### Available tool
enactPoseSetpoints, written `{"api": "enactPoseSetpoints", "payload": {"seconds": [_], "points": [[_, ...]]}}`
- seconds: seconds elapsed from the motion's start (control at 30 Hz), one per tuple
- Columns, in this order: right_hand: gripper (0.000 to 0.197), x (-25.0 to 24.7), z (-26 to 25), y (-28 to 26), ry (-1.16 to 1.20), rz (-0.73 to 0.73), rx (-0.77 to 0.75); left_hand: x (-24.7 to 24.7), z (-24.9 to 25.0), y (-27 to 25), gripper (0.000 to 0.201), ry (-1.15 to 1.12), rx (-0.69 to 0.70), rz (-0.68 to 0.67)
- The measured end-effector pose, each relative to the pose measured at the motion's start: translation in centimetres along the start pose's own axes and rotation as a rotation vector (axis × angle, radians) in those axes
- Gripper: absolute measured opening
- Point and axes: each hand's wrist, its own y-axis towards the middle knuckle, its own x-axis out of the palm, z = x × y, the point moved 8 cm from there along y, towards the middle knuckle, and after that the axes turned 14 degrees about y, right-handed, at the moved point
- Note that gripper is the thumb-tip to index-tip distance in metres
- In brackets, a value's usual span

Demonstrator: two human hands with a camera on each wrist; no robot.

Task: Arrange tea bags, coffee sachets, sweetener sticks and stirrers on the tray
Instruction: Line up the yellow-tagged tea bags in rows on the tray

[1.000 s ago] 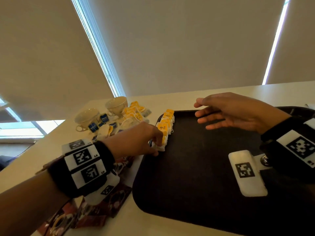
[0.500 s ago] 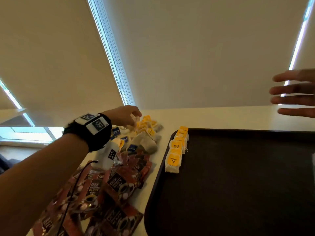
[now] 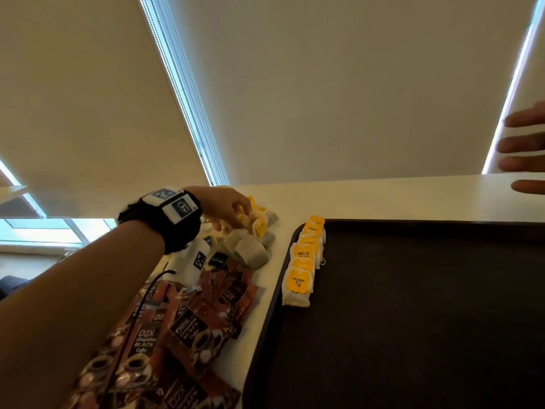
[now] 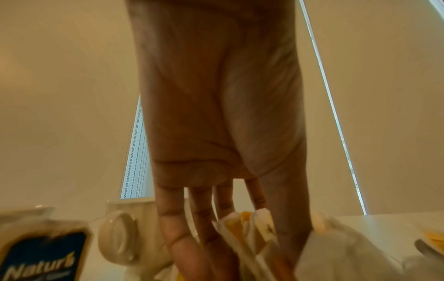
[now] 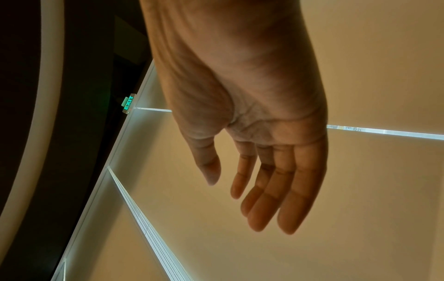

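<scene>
- Head view: a row of tea bags (image 3: 305, 258) with yellow tags is seen standing along the left rim of the dark tray (image 3: 413, 320), inside it; the row's long axis runs from the near side towards the far edge of the table (image 3: 383, 199).
- More tea bags lie in a loose pile (image 3: 250, 240) on the table, left of the tray, with red coffee sachets (image 3: 188, 320) heaped nearer the camera.
- The left hand (image 3: 228, 209) is placed over the pile, fingers curled down among the bags.
- Only the straight, spread fingers of the right hand (image 3: 525, 154) are seen at the right edge, raised above the table.
- Compared with a second ago, the left hand is found off the tray row and on the pile, and the right hand is lifted away from the tray.
- Left wrist view: the left fingers (image 4: 177, 228) are seen reaching into white-and-yellow bags (image 4: 250, 228); whether one is pinched cannot be told. A cup (image 4: 120, 239) and a blue-labelled packet (image 4: 45, 252) stand beside them.
- Right wrist view: the right hand (image 5: 252, 133) is shown relaxed and holding nothing.
</scene>
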Motion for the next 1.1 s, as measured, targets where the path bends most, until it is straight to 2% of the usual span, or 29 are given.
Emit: {"api": "enactPoseSetpoints", "payload": {"seconds": [0.03, 0.07, 0.1, 0.13, 0.17, 0.2, 0.23, 0.27, 0.3, 0.33, 0.37, 0.4, 0.5, 0.57, 0.7, 0.77, 0.87, 1.0, 1.1], "points": [[0.084, 1.1, 0.8, 0.1, 0.051, -0.052, 0.016, 0.2, 0.1, -0.1, 0.022, -0.022, 0.01, 0.0], [0.092, 1.3, 1.7, 0.2, 0.024, -0.021, 0.01, 0.4, 0.2, -0.1, 0.019, -0.048, 0.018, 0.001], [0.095, 0.2, 1.2, 0.1, -0.092, 0.071, -0.038, 0.5, 0.3, -0.2, 0.017, -0.075, 0.027, 0.01], [0.087, -0.6, -0.2, -0.8, -0.206, 0.036, -0.024, 0.6, 0.3, -0.2, 0.015, -0.098, 0.037, 0.028], [0.072, -0.7, -2.2, -1.9, -0.277, -0.129, -0.119, 0.4, 0.3, -0.3, 0.013, -0.12, 0.042, 0.058], [0.065, 0.5, -2.3, -3.3, -0.077, -0.368, -0.141, 0.2, 0.2, -0.5, 0.012, -0.143, 0.044, 0.097], [0.065, -0.3, -2.2, -3.6, 0.07, -0.384, -0.154, -0.2, 0.0, -0.7, 0.013, -0.164, 0.043, 0.141], [0.071, -0.2, -2.1, -4.2, -0.018, -0.249, -0.217, -0.7, -0.3, -1.1, 0.014, -0.179, 0.036, 0.187], [0.078, 1.4, -1.0, -4.0, -0.104, -0.146, -0.187, -1.2, -0.6, -1.5, 0.015, -0.188, 0.027, 0.229], [0.076, 2.3, -2.6, -4.0, -0.063, -0.094, -0.182, -1.8, -0.9, -2.0, 0.016, -0.19, 0.018, 0.268], [0.07, 1.6, -4.2, -3.9, -0.13, 0.059, -0.269, -2.4, -1.3, -2.4, 0.017, -0.188, 0.008, 0.305], [0.065, 1.7, -4.4, -4.1, -0.185, 0.123, -0.261, -3.0, -1.8, -2.9, 0.018, -0.184, -0.006, 0.34], [0.051, 2.3, -4.2, -4.9, -0.234, 0.13, -0.262, -4.8, -3.0, -4.7, 0.018, -0.216, -0.051, 0.444], [0.023, 2.8, -3.8, -5.1, -0.194, 0.131, -0.221, -6.0, -3.1, -6.3, 0.017, -0.284, -0.058, 0.519], [0.017, 4.6, -3.0, -6.0, -0.227, 0.168, -0.198, -7.9, -0.7, -9.8, 0.017, -0.44, 0.044, 0.623], [0.024, 6.2, -2.5, -6.6, -0.286, 0.147, -0.203, -8.2, 1.9, -11.2, 0.023, -0.519, 0.116, 0.618], [0.045, 9.4, -0.3, -7.4, -0.376, 0.047, -0.173, -7.5, 7.7, -13.0, 0.016, -0.549, 0.259, 0.569], [0.091, 13.6, 1.7, -8.2, -0.688, -0.078, -0.224, -5.6, 14.9, -14.5, 0.012, -0.555, 0.444, 0.505], [0.095, 14.8, 1.4, -8.7, -0.81, -0.172, -0.31, -4.7, 18.5, -14.5, 0.013, -0.517, 0.545, 0.472]]}}
